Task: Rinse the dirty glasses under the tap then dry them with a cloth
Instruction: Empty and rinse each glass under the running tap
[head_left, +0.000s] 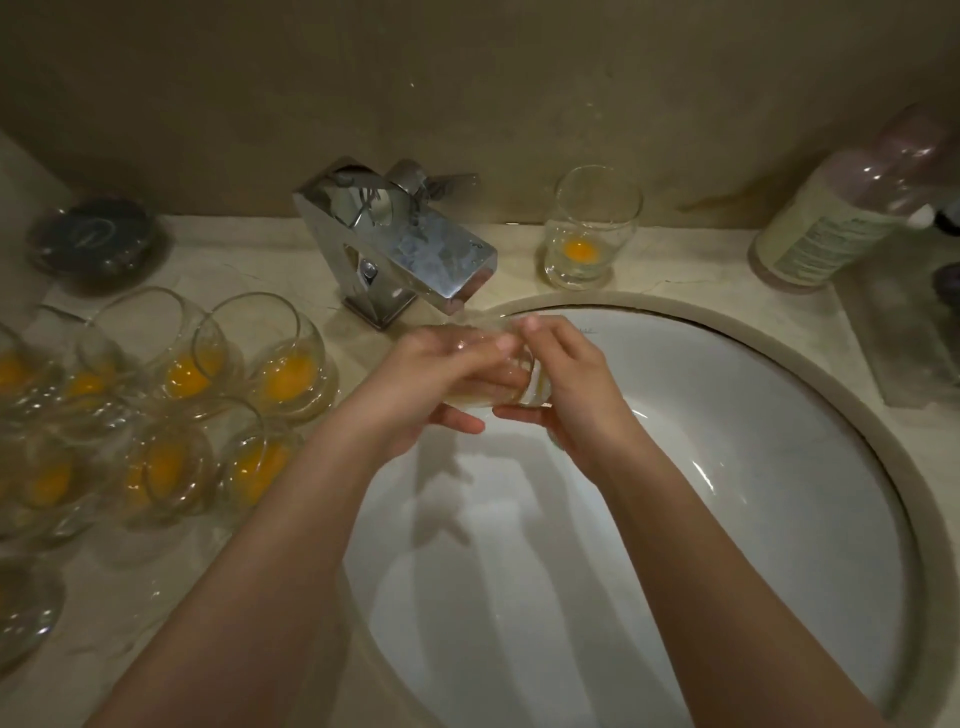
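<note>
Both hands, left hand and right hand, grip glass | tilted, mouth toward tap

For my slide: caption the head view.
Both hands rinse a glass under the tap.

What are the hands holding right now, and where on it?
One clear glass, under the tap. The right hand grips its side; the left hand has fingers inside it.

Clear glossy glasses, mirror-polished chrome tap, smooth white glazed basin, matt stone counter
</note>
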